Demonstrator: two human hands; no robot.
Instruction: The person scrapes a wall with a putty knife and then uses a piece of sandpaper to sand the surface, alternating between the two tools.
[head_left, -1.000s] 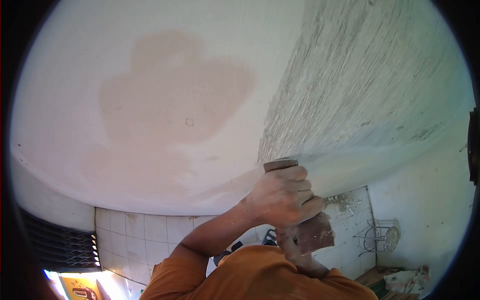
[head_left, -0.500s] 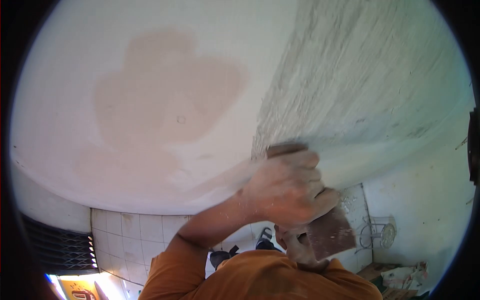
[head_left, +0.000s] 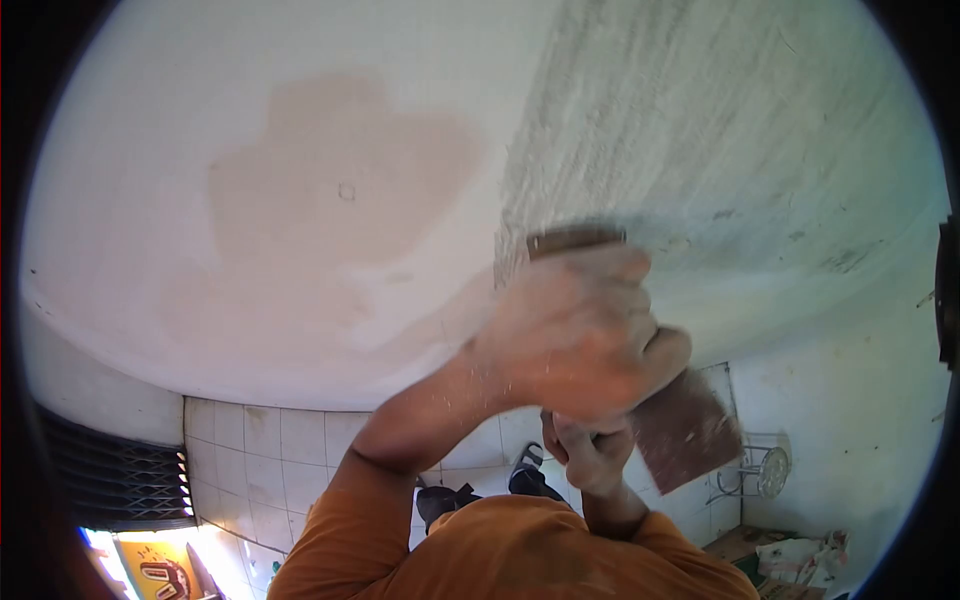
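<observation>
My left hand [head_left: 580, 335], dusty and motion-blurred, is closed over a brown tool [head_left: 573, 240] whose top end presses against the pale wall [head_left: 300, 330]. A flat rust-brown sheet or blade [head_left: 688, 430] of the tool sticks out below the hand to the right. My right hand [head_left: 590, 452] grips the tool's lower part from underneath, beneath the left hand. The tool sits at the edge between a smooth wall area with a pinkish patch [head_left: 340, 190] and a rough, scratched grey-white area [head_left: 720, 130]. My orange sleeve [head_left: 500, 555] fills the bottom.
White floor tiles [head_left: 270, 450] lie below. A dark grille [head_left: 110, 475] is at the lower left, with a yellow box [head_left: 150, 575] beneath it. A small metal stool [head_left: 765, 470] and crumpled bags [head_left: 805, 558] stand at the lower right. Dark footwear-like objects [head_left: 530, 480] lie on the tiles.
Both hands and the tool have moved upward along the wall by roughly a hand's width. The brown sheet has swung a little to the right. The view has shifted slightly.
</observation>
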